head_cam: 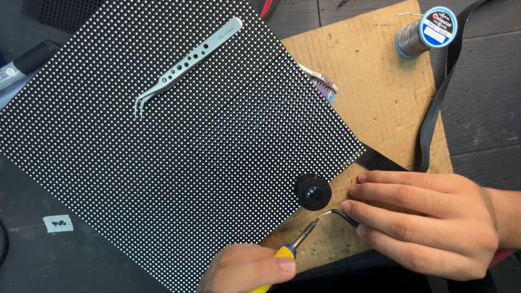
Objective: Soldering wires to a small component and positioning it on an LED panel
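A large black LED dot-matrix panel (179,146) lies tilted across the dark bench. My left hand (247,269) grips a yellow-handled soldering iron (296,244), whose tip points up and right, just off the panel's lower right edge. My right hand (429,220) comes in from the right and pinches black curved tweezers (342,216). The tweezer tip meets the iron's tip over the cardboard. Just above that spot, a small round black object (313,192) sits on the panel's edge.
Silver curved tweezers (184,65) rest on the panel's upper part. A brown cardboard sheet (380,92) underlies the panel's right side. A toothbrush head (324,85) pokes out from under the panel. A solder spool (429,30), a black strap (434,108), a marker (21,62) and a paper tag (58,223) lie around.
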